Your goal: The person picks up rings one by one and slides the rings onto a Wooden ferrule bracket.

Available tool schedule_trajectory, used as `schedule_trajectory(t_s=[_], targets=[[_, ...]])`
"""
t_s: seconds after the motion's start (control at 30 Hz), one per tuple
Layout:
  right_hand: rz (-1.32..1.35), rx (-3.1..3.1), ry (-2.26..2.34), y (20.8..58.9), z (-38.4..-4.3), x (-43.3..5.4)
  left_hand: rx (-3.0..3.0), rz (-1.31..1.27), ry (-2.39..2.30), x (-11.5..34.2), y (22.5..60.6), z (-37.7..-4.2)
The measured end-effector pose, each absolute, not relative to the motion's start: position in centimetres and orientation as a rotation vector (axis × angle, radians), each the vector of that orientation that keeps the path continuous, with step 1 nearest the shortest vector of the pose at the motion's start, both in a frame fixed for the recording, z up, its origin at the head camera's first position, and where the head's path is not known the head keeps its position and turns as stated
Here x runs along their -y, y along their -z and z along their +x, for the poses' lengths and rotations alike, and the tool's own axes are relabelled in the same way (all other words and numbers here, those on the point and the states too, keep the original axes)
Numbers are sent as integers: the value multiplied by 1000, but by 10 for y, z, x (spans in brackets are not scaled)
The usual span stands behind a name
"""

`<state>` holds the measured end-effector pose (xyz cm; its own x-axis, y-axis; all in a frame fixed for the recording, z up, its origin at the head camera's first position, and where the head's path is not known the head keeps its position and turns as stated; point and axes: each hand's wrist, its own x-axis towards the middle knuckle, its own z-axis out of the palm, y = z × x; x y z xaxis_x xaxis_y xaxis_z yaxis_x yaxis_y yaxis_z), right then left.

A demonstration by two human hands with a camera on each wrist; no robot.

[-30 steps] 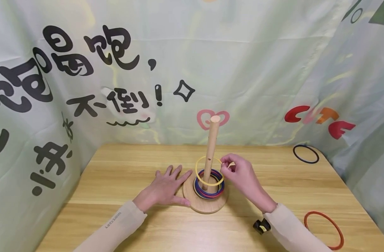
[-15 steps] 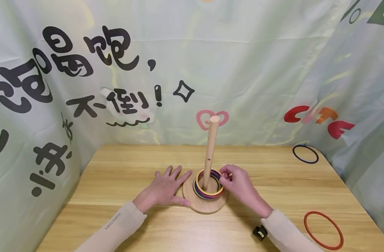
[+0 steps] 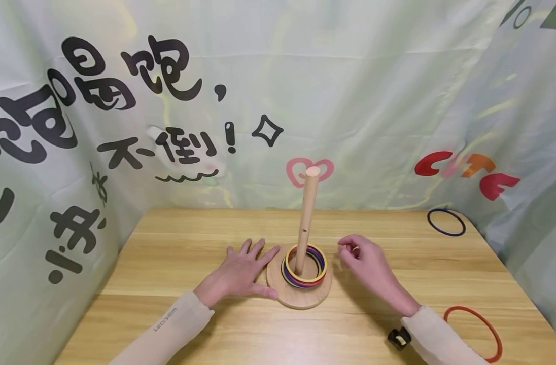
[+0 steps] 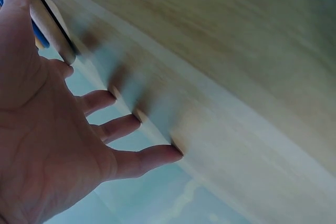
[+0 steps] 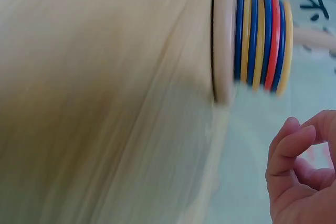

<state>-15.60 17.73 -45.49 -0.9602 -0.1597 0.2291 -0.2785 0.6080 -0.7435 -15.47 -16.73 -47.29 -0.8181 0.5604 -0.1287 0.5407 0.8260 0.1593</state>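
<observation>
A wooden peg (image 3: 308,208) stands upright on a round wooden base (image 3: 301,300), both seen in the head view. Several blue, yellow and red rings (image 5: 261,43) are stacked around its foot, with a yellow ring (image 5: 286,48) on top. My left hand (image 3: 237,274) lies with spread fingers on the table, its thumb and index fingertip at the left edge of the base. To the right of the stack, apart from it, is my right hand (image 3: 367,261). Its fingers are loosely curled and hold nothing in the right wrist view.
A red ring (image 3: 500,347) lies at the front right of the wooden table (image 3: 177,243), partly behind the right sleeve. Near the back right corner is a dark blue ring (image 3: 453,234). Printed cloth (image 3: 374,101) hangs behind and along both sides.
The yellow ring has come down around the peg onto the stack. My right hand has let go of it and moved off to the right. My left hand has stayed put.
</observation>
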Motion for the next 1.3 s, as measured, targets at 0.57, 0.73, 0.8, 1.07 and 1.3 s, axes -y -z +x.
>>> schedule_trajectory(t_s=[0.57,0.73,0.8,1.07,1.3], targets=[[112,2791,-860,452,-195,-360,-2829,885,-165,165,471,-155],[77,2871,-847,459,-213,-407,-2828,865,-140,164,472,-156],[71,2902,-836,463,-218,-420,-2829,871,-140,164,472,-157],[91,2936,-740,471,-235,-438,-2822,871,-179,163,469,-156],[176,3021,-697,466,-229,-415,-2819,862,-173,165,468,-154]])
